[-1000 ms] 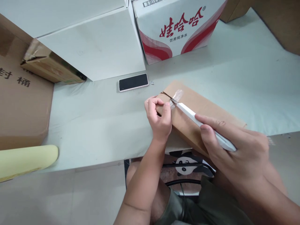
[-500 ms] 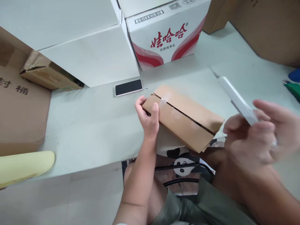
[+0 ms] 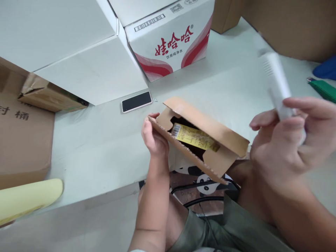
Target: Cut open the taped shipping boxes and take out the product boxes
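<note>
1. In the head view, we saw the small brown carton (image 3: pixel 207 125) at the front edge of the surface (image 3: pixel 99 143), its near right end reaching over the person's lap; its two long flaps stood parted.
2. Inside the carton, we saw a yellow printed packet (image 3: pixel 194 136) with a barcode at its left end.
3. The left hand (image 3: pixel 155 138) was curled around the carton's left end, gripping it beside the near flap.
4. The right hand (image 3: pixel 291 140), well apart from the carton, had its fingers closed round a white cutter (image 3: pixel 279 77), which pointed up and away; its tip was blurred.
5. Beyond the carton, we saw a phone (image 3: pixel 136 102) lying near a white-and-red box (image 3: pixel 172 49).
6. We also saw a green tool (image 3: pixel 325 90) at the right.
</note>
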`<action>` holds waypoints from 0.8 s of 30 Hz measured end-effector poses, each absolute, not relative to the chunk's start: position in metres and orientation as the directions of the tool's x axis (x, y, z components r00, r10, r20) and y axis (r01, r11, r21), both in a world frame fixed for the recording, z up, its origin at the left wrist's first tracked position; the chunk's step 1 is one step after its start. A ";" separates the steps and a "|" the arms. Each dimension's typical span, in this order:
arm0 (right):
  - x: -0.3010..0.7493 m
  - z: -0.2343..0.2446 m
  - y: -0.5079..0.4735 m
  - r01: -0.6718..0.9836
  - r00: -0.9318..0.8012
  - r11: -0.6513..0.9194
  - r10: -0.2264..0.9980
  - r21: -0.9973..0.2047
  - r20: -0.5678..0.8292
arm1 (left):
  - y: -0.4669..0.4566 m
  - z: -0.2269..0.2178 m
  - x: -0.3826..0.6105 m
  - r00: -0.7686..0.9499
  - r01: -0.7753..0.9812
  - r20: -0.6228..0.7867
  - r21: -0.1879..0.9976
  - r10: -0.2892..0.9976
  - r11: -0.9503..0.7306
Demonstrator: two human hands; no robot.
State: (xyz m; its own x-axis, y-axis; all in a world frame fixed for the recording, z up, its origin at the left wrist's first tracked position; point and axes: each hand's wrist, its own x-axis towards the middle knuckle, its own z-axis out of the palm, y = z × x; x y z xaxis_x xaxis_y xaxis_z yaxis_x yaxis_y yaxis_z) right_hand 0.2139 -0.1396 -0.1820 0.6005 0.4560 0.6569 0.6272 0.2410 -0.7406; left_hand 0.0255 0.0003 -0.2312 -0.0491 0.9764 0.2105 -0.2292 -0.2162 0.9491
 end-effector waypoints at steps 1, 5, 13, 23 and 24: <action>0.225 -0.189 -0.134 0.675 0.606 0.203 0.397 -0.709 0.690 | 0.002 -0.230 0.023 -0.051 -0.247 0.195 0.948 0.979 -0.202; 0.265 -0.229 -0.113 0.752 0.577 -0.159 0.627 -0.639 0.524 | 0.010 -0.228 0.014 -0.092 -0.326 0.167 0.927 0.982 -0.188; 0.275 -0.267 -0.086 0.739 0.501 -0.396 0.864 -0.545 0.051 | 0.007 -0.221 0.004 -0.210 -0.328 0.173 0.915 0.962 -0.236; 0.221 -0.203 -0.146 0.667 0.109 0.554 0.590 -0.499 0.800 | -0.023 -0.217 -0.057 0.119 -0.222 0.428 0.891 0.896 -0.396; 0.218 -0.203 -0.148 0.652 0.045 0.583 0.609 -0.485 0.792 | -0.026 -0.215 -0.060 0.190 -0.195 0.424 0.900 0.885 -0.390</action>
State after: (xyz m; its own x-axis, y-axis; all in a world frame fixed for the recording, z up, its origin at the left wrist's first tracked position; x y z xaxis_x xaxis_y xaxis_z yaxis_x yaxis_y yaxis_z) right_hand 0.2178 -0.1477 -0.2032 0.0453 0.6087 0.7921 0.6516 0.5830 -0.4853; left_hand -0.0600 -0.0260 -0.2153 0.1904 0.8852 0.4244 -0.1952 -0.3896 0.9001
